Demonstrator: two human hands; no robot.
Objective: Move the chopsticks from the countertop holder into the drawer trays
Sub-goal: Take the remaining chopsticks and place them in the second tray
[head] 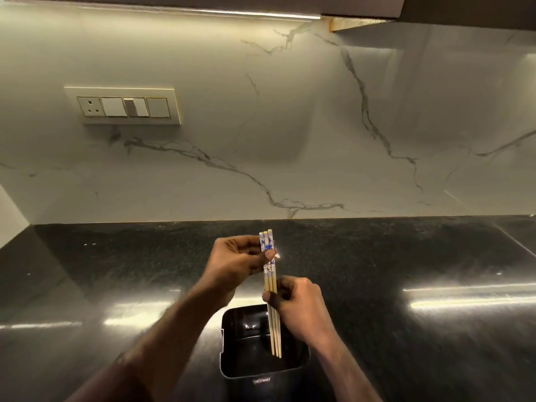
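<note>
L hand (236, 258) & R hand (298, 307) both pinch chopsticks (269, 281), tips above holder (262, 365).

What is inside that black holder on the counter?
The holder looks empty apart from the tips of three chopsticks, held over or into it by the left hand and right hand. The right hand covers part of the interior.
</note>
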